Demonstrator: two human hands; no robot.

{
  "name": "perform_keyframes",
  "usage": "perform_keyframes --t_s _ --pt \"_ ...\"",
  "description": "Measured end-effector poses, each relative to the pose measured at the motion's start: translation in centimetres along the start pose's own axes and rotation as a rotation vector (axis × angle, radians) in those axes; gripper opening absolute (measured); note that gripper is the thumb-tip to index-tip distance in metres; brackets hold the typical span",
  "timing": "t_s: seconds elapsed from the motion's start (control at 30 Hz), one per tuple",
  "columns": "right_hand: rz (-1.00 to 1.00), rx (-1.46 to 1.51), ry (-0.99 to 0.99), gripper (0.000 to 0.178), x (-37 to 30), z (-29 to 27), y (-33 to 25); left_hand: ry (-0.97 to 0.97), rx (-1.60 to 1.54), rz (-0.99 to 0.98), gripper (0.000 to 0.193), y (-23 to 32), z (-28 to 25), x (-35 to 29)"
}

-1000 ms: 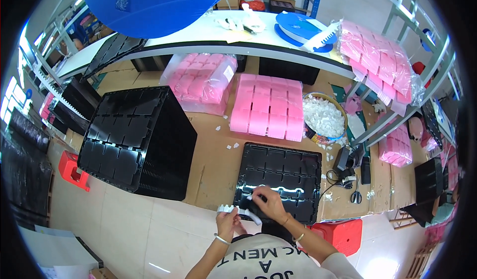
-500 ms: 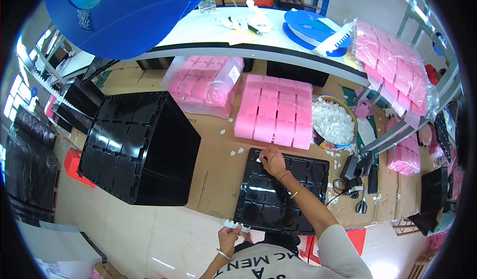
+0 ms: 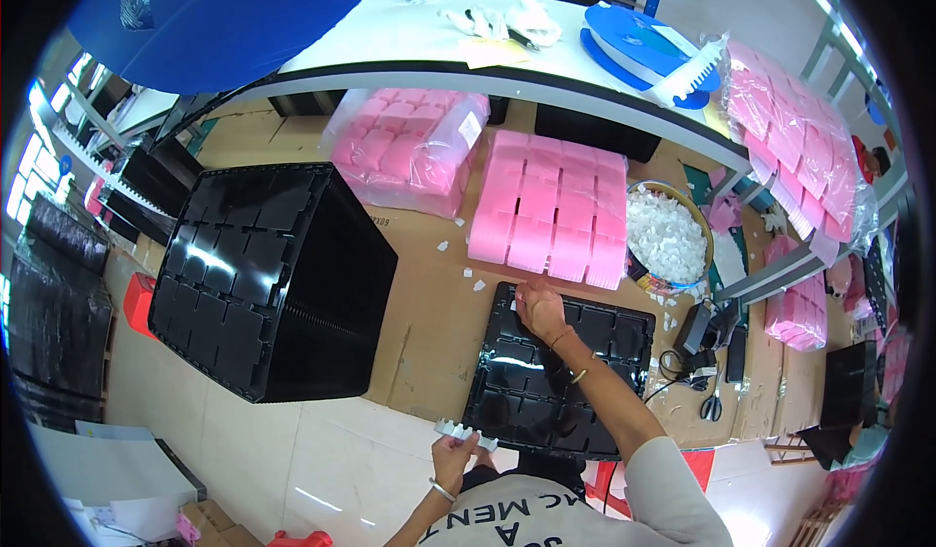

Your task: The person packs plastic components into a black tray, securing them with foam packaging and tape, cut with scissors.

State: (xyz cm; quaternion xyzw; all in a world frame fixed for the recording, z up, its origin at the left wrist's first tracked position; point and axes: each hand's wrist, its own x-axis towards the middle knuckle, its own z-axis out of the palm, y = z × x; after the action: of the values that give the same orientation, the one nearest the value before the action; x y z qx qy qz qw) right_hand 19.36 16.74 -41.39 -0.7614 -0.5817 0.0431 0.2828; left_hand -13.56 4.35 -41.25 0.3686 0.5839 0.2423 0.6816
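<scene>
A black plastic tray (image 3: 507,381) with several moulded compartments lies on the table in front of me. My right hand (image 3: 539,310) reaches across it to the far left corner, fingers bent together and pressed down there. A speck of white shows beside the fingertips; whatever they pinch is too small to make out. Off the tray's near left corner, my left hand (image 3: 452,457) grips a short white strip with a notched edge (image 3: 466,434) between thumb and fingers.
A tall stack of black trays (image 3: 341,293) stands left. Behind the tray are stacked pink sheets (image 3: 551,206), a bagged pink stack (image 3: 409,147) and a round tin of white bits (image 3: 668,235). Scissors (image 3: 712,407) and cables lie right. A white shelf (image 3: 390,35) spans the back.
The view has shifted slightly, moving the table's things a little in the picture. My right hand stays at the tray's far left corner, and my left hand still holds the strip.
</scene>
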Motion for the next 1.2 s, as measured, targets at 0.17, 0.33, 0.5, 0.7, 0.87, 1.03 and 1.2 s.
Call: perform_keyframes --t_s 0.17,0.33,0.5,0.7,0.87,1.03,1.2 --pt "-0.04 -0.072 -0.048 0.013 0.0 0.6 0.1 -0.009 -0.01 -0.005 0.019 -0.1 0.0 0.2" --pt "-0.068 -0.011 0.063 0.009 -0.6 0.5 -0.1 -0.031 -0.057 0.0 0.021 -0.1 0.0 0.5" --pt "-0.224 0.065 0.064 0.006 -2.0 0.7 -1.5 -0.046 -0.15 0.019 0.022 -0.4 -0.3 0.7" --pt "0.098 0.245 0.28 0.007 -2.2 0.9 -0.9 -0.106 -0.106 -0.019 0.018 -0.5 -0.3 0.7" --pt "0.079 0.523 0.158 0.005 -6.4 -1.7 -5.8 -0.071 -0.117 -0.046 0.018 0.2 -0.9 0.5" --pt "0.235 0.521 0.084 0.008 -11.0 -3.7 -6.8 -0.121 -0.121 -0.03 0.018 0.2 -1.3 0.2" --pt "0.146 0.341 0.188 0.012 -7.3 -3.3 -4.3 -0.122 -0.109 -0.039 0.018 0.1 -1.0 0.8"
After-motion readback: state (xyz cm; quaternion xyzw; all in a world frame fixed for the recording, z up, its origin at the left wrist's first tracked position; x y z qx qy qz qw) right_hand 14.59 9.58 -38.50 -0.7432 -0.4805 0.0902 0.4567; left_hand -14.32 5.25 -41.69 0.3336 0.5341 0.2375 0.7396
